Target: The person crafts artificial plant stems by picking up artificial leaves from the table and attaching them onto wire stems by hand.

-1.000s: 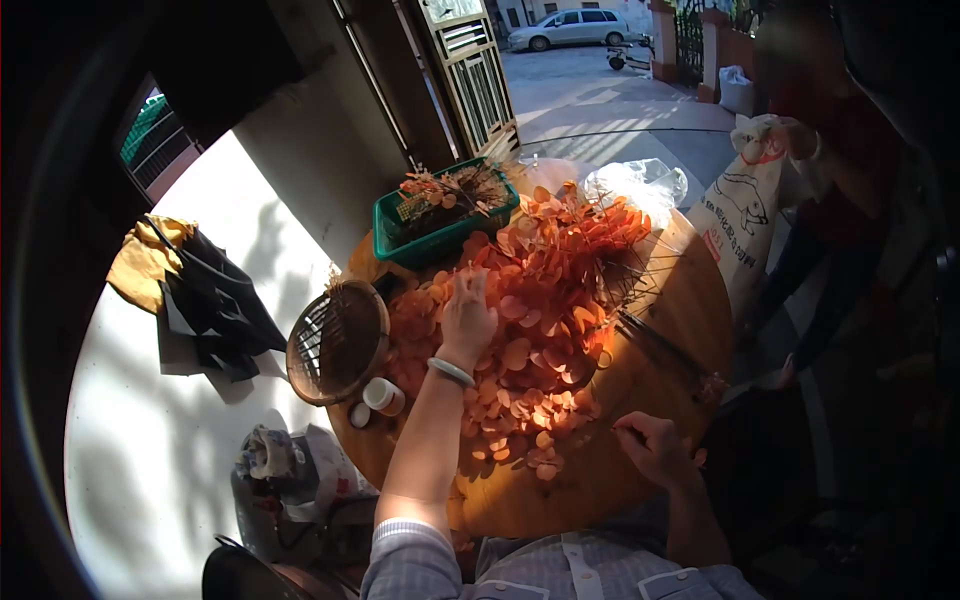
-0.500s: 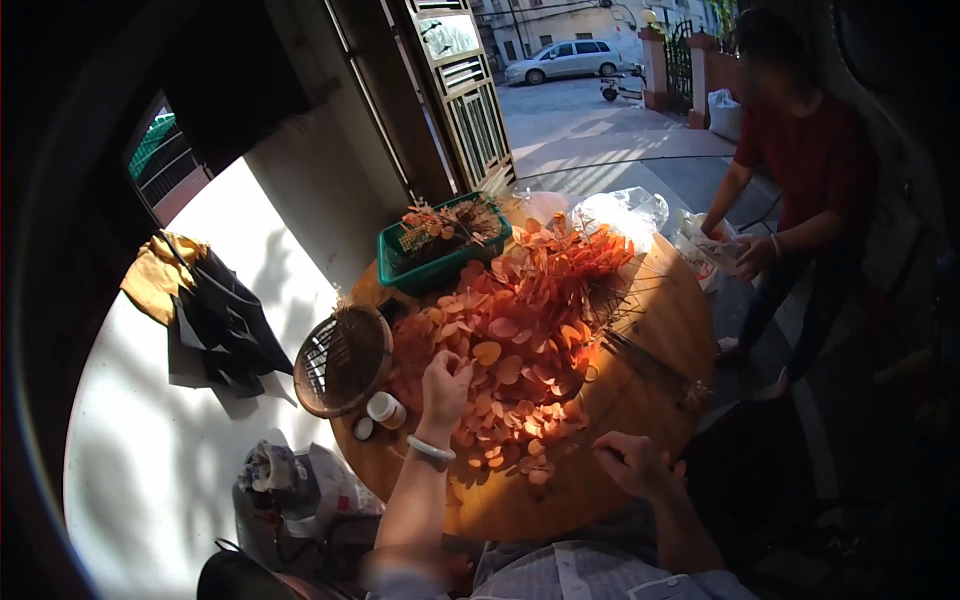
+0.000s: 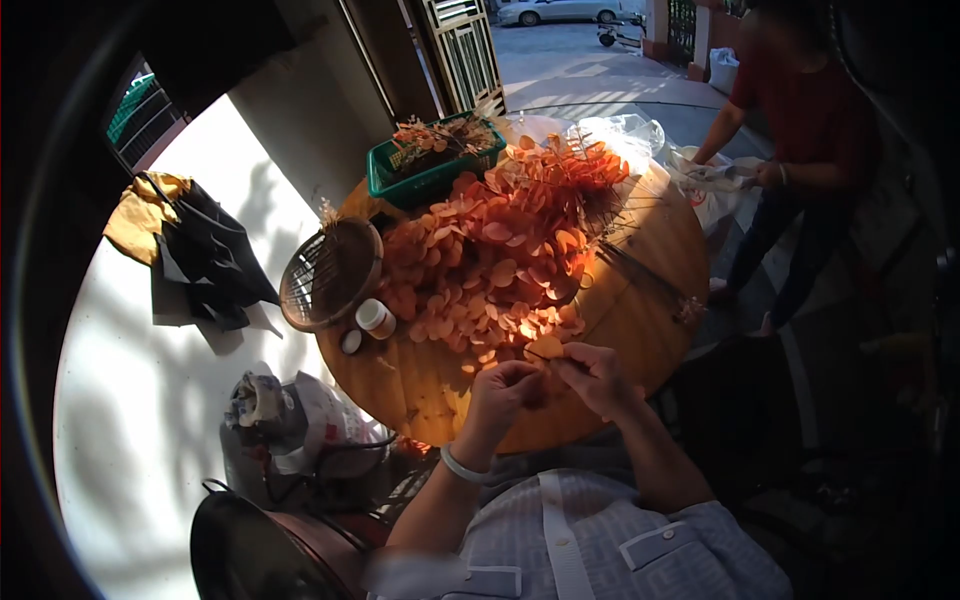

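Observation:
Close together at the near edge of the table are my two hands. My right hand [image 3: 598,382] is closed in a pinch, with a round orange leaf [image 3: 544,347] at its fingertips and a thin dark stem across it. My left hand [image 3: 500,400], wearing a pale bracelet, has its fingers pinched just left of the leaf; what they hold is too small to make out. Beyond both hands lies a large heap of orange leafy branches [image 3: 490,250]. A white bottle [image 3: 376,319] stands left of the heap, beside its small lid [image 3: 351,342].
A round wooden table [image 3: 400,390] bears a green basket [image 3: 425,180] of dried sprigs, a woven basket [image 3: 335,275], clear plastic bags [image 3: 620,135] and dark stems [image 3: 645,270]. On the right a person [image 3: 810,140] in red handles a plastic bag. A black umbrella [image 3: 210,255] lies left.
My left hand has drawn back from the leaf heap toward me. My right hand has come in beside it and up, an orange leaf now at its fingertips. The view has tipped downward.

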Demonstrator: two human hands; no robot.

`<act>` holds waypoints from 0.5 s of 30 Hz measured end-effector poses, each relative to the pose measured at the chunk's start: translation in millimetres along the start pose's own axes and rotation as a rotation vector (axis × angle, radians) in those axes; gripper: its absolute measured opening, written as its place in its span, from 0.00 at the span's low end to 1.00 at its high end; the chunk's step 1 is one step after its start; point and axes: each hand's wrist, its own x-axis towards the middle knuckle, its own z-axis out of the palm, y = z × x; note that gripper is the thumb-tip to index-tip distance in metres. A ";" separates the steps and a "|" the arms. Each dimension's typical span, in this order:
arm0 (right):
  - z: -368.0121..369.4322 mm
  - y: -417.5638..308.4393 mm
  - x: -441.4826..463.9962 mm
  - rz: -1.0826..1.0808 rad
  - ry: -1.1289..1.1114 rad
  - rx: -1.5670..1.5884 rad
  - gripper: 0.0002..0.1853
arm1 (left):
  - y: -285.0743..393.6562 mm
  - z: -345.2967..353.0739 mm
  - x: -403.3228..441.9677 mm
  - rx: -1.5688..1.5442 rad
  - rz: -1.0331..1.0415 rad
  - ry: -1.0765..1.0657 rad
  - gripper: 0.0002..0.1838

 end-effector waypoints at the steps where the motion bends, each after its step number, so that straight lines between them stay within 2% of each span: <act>1: 0.7 -1.7 -4.7 -0.016 0.023 0.016 0.07 | -1.9 0.0 -2.9 0.000 -0.007 0.017 0.10; 4: -1.8 -5.3 -15.7 -0.103 0.172 -0.051 0.07 | 4.8 5.3 -6.8 -0.005 -0.006 0.100 0.09; 7: -10.3 -22.6 -34.4 -0.188 0.077 -0.281 0.09 | -1.1 1.7 -7.6 -0.020 0.028 0.145 0.09; 10: -5.8 -18.3 -41.3 -0.369 0.062 -0.458 0.10 | -1.8 3.9 -8.3 -0.047 0.024 0.194 0.09; 15: -1.1 -6.8 -40.7 -0.367 0.141 -0.569 0.10 | 1.0 14.9 -10.0 -0.063 0.035 0.222 0.08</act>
